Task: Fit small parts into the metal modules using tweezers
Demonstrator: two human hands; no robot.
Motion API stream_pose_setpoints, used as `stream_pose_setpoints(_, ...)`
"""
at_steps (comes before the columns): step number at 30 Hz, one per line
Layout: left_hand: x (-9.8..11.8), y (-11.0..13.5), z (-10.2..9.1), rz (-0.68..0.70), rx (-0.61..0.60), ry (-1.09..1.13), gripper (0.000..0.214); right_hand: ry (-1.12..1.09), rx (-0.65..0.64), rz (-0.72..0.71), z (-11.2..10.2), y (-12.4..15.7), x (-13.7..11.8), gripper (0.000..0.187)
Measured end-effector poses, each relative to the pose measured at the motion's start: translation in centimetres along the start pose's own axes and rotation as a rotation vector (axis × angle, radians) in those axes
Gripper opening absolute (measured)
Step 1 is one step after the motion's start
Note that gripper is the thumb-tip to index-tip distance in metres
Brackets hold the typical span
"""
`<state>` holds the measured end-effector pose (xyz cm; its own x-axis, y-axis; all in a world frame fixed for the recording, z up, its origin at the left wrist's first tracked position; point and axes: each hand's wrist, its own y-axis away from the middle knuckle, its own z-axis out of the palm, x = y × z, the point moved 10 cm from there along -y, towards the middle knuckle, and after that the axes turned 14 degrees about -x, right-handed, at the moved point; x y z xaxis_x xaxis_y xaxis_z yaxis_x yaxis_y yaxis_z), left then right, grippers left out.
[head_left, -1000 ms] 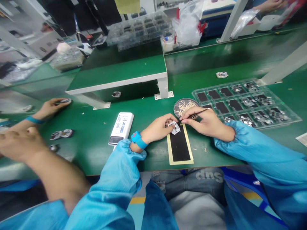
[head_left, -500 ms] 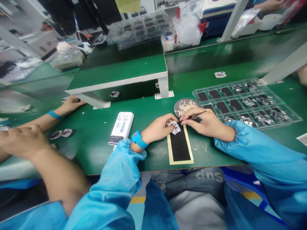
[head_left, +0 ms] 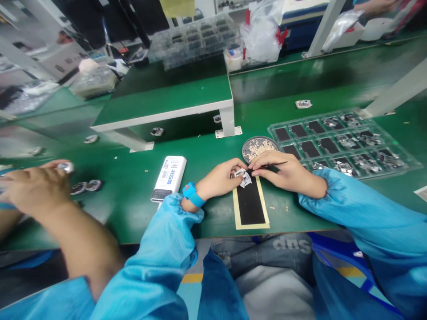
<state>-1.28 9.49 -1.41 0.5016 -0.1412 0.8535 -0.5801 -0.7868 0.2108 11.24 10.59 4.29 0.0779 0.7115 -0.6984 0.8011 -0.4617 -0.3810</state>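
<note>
My left hand (head_left: 223,178) pinches a small white housing (head_left: 245,178) with an uneven outline, held over the top end of a black pad with yellow edges (head_left: 251,204). My right hand (head_left: 283,171) is closed around thin dark tweezers (head_left: 271,165). Their tip meets the upper edge of the housing; any tiny piece at the tip is too small to make out. Just behind my hands sits a round grey dish (head_left: 246,153) of small beige pieces. A clear compartment tray (head_left: 405,160) with black liners and shiny parts lies to the right.
A white power bank (head_left: 169,175) lies left of my left hand. Behind it stands a green-topped riser (head_left: 173,95) with white legs. Similar white housings (head_left: 303,104) sit further back. At far left are a co-worker's hands (head_left: 40,186) and two small round parts (head_left: 86,186).
The co-worker's reaching hand has drawn back toward the other hand, now with a small white part. Housings at the back have shifted slightly left. My hands have barely moved; the tweezers tilt slightly differently.
</note>
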Motion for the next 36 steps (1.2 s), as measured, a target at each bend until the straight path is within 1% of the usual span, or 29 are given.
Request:
stream_pose_setpoints(5, -0.1, 0.0, -0.1, -0.001, 0.006, 0.008, 0.022, -0.027, -0.004, -0.034, -0.4, 0.1, -0.4, 0.01)
stream_pose_setpoints(11, -0.4, -0.1, 0.0, -0.009, -0.006, 0.019, 0.025, 0.022, -0.033, 0.051, -0.7, 0.5, 0.0, 0.011)
stream_pose_setpoints(18, -0.3, 0.0, 0.0, -0.016, -0.007, 0.019, 0.023, -0.006, -0.038, 0.087, -0.3, 0.3, 0.4, 0.011)
stream_pose_setpoints(20, -0.2, 0.0, 0.0, -0.015, -0.007, 0.025, 0.023, -0.059, -0.049, 0.13, -0.4, 0.1, 0.9, 0.01)
stream_pose_setpoints(22, -0.2, 0.0, 0.0, -0.019, -0.01, 0.028, 0.022, -0.13, -0.087, 0.207, -0.5, 0.1, 1.8, 0.01)
stream_pose_setpoints(25, -0.2, 0.0, -0.1, -0.031, -0.004, 0.022, 0.022, -0.221, -0.165, 0.316, -0.5, 0.3, 3.0, 0.014)
stream_pose_setpoints(27, -0.2, 0.0, -0.1, -0.038, 0.001, 0.024, 0.022, -0.275, -0.193, 0.348, -0.8, 0.4, 3.3, 0.019)
stream_pose_setpoints(29, 0.0, 0.1, -0.2, -0.032, 0.007, 0.047, 0.022, -0.342, -0.16, 0.354, -1.8, 0.5, 3.4, 0.023)
stream_pose_setpoints(31, 0.2, 0.2, -0.5, -0.019, 0.033, 0.088, 0.023, -0.419, -0.033, 0.318, -4.2, 0.6, 3.4, 0.025)
stream_pose_setpoints(32, 0.4, 0.2, -0.6, -0.011, 0.05, 0.118, 0.024, -0.455, 0.06, 0.287, -5.9, 0.8, 3.5, 0.028)
stream_pose_setpoints(34, 0.6, 0.3, -0.9, 0.002, 0.083, 0.188, 0.029, -0.495, 0.281, 0.213, -10.1, 1.7, 4.1, 0.034)
stream_pose_setpoints(36, 0.7, 0.4, -1.0, 0.008, 0.102, 0.252, 0.034, -0.429, 0.489, 0.195, -14.5, 3.5, 5.1, 0.034)
